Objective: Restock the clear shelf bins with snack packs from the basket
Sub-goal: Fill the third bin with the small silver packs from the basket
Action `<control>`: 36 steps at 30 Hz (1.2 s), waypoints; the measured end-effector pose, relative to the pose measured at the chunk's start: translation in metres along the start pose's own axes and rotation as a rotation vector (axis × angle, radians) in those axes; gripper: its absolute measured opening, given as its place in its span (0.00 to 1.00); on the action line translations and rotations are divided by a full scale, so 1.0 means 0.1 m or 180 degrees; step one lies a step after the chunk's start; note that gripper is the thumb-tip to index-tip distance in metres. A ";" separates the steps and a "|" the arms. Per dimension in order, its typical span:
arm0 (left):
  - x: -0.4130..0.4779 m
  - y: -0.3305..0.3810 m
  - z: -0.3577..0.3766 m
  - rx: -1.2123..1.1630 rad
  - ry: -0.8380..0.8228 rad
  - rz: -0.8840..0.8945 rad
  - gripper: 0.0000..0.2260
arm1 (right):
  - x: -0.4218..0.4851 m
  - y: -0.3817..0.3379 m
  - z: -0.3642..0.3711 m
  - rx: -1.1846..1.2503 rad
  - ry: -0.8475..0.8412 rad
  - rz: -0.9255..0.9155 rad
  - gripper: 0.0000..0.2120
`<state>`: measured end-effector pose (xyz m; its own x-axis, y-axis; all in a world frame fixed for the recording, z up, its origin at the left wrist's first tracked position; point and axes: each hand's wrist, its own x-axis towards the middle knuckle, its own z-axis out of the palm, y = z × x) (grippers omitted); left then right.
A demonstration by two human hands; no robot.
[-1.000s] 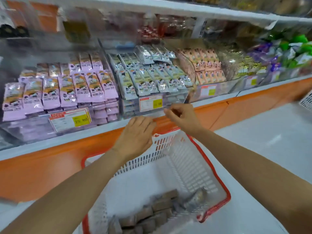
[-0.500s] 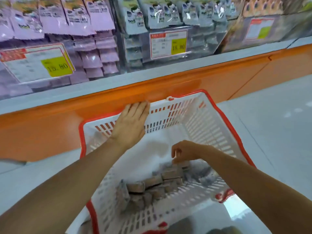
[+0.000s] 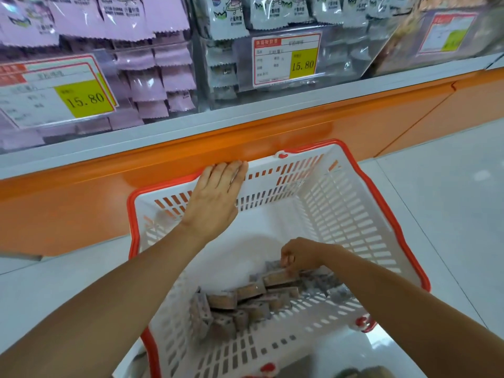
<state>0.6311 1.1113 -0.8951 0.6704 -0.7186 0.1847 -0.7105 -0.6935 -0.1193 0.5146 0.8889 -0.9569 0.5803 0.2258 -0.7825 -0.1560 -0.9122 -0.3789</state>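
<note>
Though jumbled, small brown-grey snack packs (image 3: 246, 292)

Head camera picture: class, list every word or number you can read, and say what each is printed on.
"15.80": yellow patch of the left price tag.
"15.80": yellow patch of the middle price tag.
Too blurred: right price tag.
Too small: other print on the tags and on the shelf packs.
Blurred: snack packs in the basket.

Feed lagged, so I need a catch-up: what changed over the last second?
The right hand came down from the shelf bin into the basket and now pinches a snack pack. The left hand stays flat on the basket's far rim.
</note>
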 end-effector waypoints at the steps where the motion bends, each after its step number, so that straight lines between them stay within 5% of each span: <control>1: 0.00 0.00 -0.02 -0.0017 -0.0011 -0.0004 0.36 | -0.04 -0.01 -0.06 0.0123 0.0083 -0.0001 0.12; 7: 0.10 0.11 -0.26 -0.0194 -0.0185 -0.0102 0.33 | -0.39 -0.12 -0.62 0.0850 0.1023 -0.0014 0.08; 14: 0.28 0.37 -0.78 -0.2037 -0.0935 0.0231 0.35 | -1.03 -0.44 -1.28 0.1286 0.1849 -0.0280 0.09; 19: 0.43 0.51 -1.13 -0.2469 -0.0641 -0.0020 0.15 | -1.53 -0.63 -1.54 0.1477 0.2103 -0.0632 0.12; 25: 0.57 0.48 -1.57 -0.4571 -0.0330 -0.0851 0.17 | -2.00 -0.70 -1.53 0.1780 0.2244 -0.1002 0.25; 28: 0.62 0.45 -1.74 -0.5019 -0.0178 -0.0920 0.18 | -2.07 -0.71 -1.51 0.1704 0.2331 -0.1065 0.23; 33: 0.69 0.39 -2.06 -0.5104 0.0441 -0.0743 0.15 | -2.26 -0.83 -1.70 0.1729 0.2944 -0.1475 0.14; 36: 0.70 0.28 -2.24 -0.4282 0.1123 -0.0800 0.14 | -2.36 -0.95 -1.89 0.1799 0.3370 -0.1533 0.13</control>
<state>0.6100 1.0531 -0.6671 0.8623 -0.3957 0.3161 -0.3743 -0.0775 0.9240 0.5431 0.8574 -0.6431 0.9787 -0.1268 0.1617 0.0808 -0.4862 -0.8701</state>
